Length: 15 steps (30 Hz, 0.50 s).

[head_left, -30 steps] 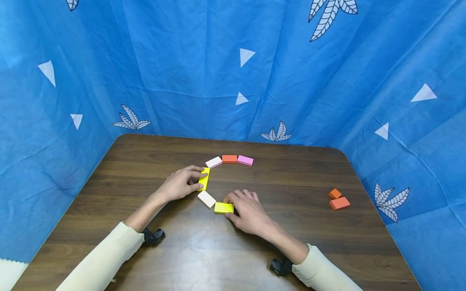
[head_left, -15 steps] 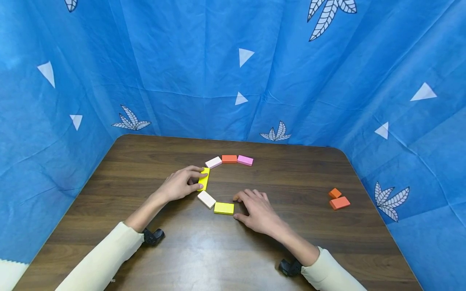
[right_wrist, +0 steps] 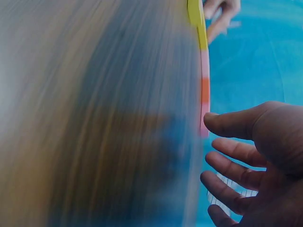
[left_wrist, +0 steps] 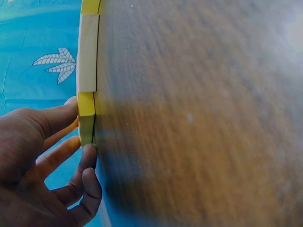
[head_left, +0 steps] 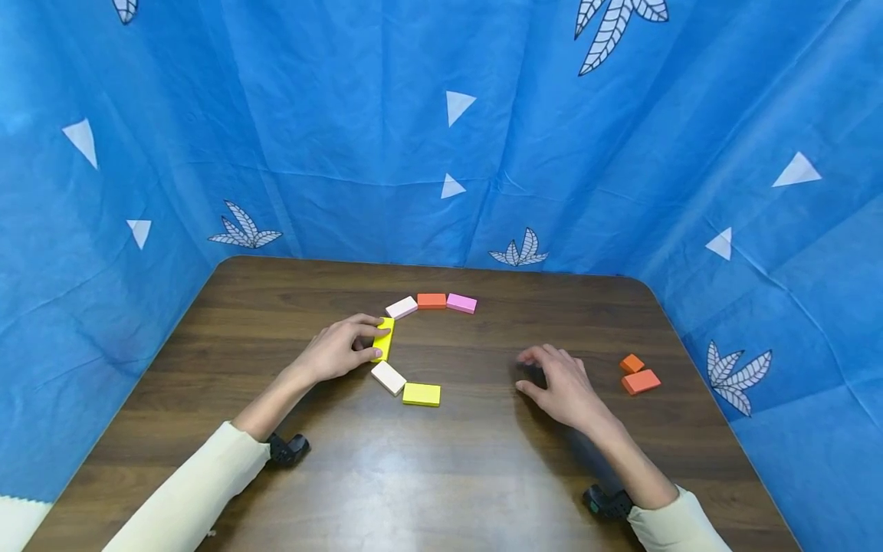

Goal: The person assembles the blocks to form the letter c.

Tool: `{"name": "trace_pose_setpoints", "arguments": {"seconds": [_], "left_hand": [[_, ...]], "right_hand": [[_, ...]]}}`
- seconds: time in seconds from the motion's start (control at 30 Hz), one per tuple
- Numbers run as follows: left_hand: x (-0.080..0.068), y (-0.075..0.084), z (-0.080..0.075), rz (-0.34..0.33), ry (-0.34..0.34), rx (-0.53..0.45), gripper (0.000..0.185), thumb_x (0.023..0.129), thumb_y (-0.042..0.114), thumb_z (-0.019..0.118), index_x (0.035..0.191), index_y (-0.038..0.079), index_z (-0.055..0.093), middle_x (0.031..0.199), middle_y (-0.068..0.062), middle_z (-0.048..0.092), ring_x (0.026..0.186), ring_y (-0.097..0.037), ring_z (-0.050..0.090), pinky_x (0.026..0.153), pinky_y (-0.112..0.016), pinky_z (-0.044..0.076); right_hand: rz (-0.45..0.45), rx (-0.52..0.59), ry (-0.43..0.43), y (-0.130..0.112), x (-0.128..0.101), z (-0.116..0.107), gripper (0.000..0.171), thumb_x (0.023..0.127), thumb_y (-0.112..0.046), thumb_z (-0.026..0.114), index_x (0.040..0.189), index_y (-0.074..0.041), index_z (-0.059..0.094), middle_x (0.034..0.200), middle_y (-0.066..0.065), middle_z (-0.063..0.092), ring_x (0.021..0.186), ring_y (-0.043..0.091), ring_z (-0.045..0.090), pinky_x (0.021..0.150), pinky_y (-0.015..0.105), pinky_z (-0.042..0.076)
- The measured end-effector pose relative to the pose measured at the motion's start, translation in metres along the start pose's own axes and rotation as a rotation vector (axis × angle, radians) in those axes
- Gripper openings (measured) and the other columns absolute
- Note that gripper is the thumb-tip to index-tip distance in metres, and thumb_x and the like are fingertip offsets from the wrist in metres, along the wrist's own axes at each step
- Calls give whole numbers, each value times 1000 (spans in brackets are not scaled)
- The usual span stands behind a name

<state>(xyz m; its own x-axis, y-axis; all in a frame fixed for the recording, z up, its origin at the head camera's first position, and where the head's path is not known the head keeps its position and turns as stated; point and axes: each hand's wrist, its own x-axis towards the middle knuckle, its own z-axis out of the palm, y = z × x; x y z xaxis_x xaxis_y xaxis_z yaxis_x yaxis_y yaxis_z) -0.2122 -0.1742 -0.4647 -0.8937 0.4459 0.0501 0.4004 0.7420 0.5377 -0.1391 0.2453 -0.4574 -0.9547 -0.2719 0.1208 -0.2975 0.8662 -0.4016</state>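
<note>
In the head view my left hand point(head_left: 334, 350) is over a yellow block point(head_left: 385, 342), with thumb and fingers around it; in the left wrist view they touch that same block's sides. Beyond it lie a pale pink block point(head_left: 402, 307), a red-orange block point(head_left: 431, 301) and a pink block point(head_left: 461, 303). On the near side a cream-white block point(head_left: 388, 378) and a second yellow block point(head_left: 421, 395) continue the curved row. Right of the row, over the table, my right hand point(head_left: 566, 389) has relaxed, spread fingers and holds nothing.
Two loose blocks lie at the table's right: a small-looking orange block point(head_left: 631, 363) and a red-orange block point(head_left: 641, 382). A blue curtain point(head_left: 331, 138) surrounds the back and sides of the wooden table point(head_left: 276, 291).
My right hand has let go of the near yellow block and moved right, towards the two loose blocks. My left hand stays on its yellow block.
</note>
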Motion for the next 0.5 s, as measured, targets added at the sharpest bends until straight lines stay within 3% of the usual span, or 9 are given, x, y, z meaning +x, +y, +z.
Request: {"name": "trace_pose_setpoints", "arguments": {"seconds": [0.2, 0.43, 0.5], "left_hand": [[1, 0, -3, -2, -3, -1, 45, 100, 28, 79, 143, 17, 72, 158, -4, 60, 92, -9, 68, 73, -31, 50], [1, 1, -3, -1, -4, -4, 44, 100, 28, 79, 142, 17, 73, 157, -5, 61, 92, -10, 68, 74, -32, 50], [1, 2, -2, -2, -7, -2, 44, 100, 28, 79, 142, 16, 73, 157, -5, 61, 93, -10, 68, 75, -32, 51]], "right_hand": [[45, 6, 13, 34, -15, -16, 36, 94, -19, 85, 126, -9, 71, 122, 13, 71, 118, 40, 62, 95, 64, 41], [73, 19, 59, 68, -42, -37, 39, 97, -18, 80, 132, -5, 68, 131, 21, 66, 120, 43, 60, 109, 65, 39], [101, 28, 78, 77, -50, -44, 38, 99, -20, 79, 132, -4, 68, 128, 22, 66, 116, 45, 57, 104, 67, 36]]}}
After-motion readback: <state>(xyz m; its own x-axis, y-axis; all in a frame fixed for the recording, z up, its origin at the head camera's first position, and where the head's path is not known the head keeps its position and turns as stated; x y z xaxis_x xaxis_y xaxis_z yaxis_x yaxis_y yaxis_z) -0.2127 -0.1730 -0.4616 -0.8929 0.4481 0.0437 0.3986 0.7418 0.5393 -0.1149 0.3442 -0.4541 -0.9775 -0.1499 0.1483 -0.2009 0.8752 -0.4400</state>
